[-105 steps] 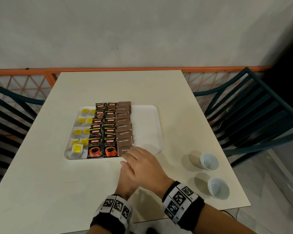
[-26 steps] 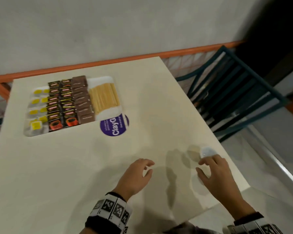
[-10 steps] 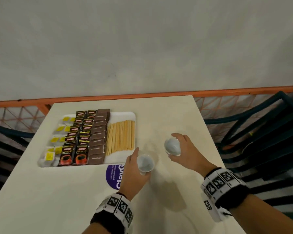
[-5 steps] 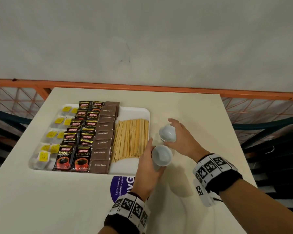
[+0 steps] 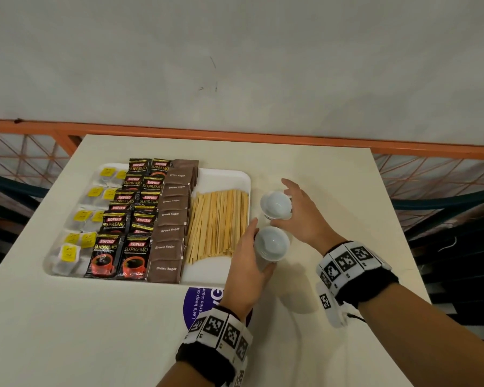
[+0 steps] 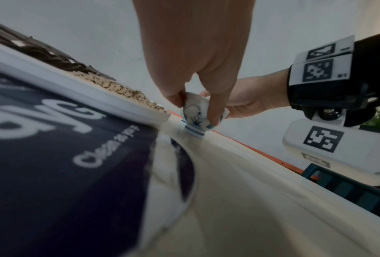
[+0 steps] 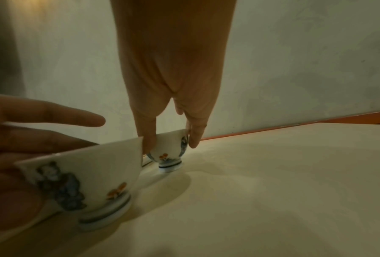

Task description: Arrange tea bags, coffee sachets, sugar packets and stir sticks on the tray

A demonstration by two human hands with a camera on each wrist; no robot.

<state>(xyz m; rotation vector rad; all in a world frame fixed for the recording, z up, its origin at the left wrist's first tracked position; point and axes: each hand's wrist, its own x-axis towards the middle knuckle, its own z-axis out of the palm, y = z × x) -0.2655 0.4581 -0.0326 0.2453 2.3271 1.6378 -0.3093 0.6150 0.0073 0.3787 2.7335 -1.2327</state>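
The white tray [image 5: 221,175] lies on the left half of the table. It carries rows of tea bags [image 5: 81,216], coffee sachets [image 5: 134,191], brown sugar packets [image 5: 173,216] and a sheaf of wooden stir sticks [image 5: 218,222]. Just right of the tray are two small painted cups. My left hand [image 5: 245,261] grips the near cup [image 5: 271,243] by its sides; that cup [image 6: 195,113] has its foot at the tabletop. My right hand [image 5: 305,216] pinches the far cup [image 5: 275,203], which stands [image 7: 171,151] on the table behind the tilted near cup [image 7: 85,182].
A round purple sticker [image 5: 204,300] lies on the cream table [image 5: 333,177], partly under the tray's front edge. An orange rail [image 5: 235,135] and a grey wall close the far side. Dark green chairs [image 5: 444,219] flank the table.
Both hands took the cups from the table's right front and carried them to the tray's right edge. Since half a second ago they have sunk a little toward the tabletop.
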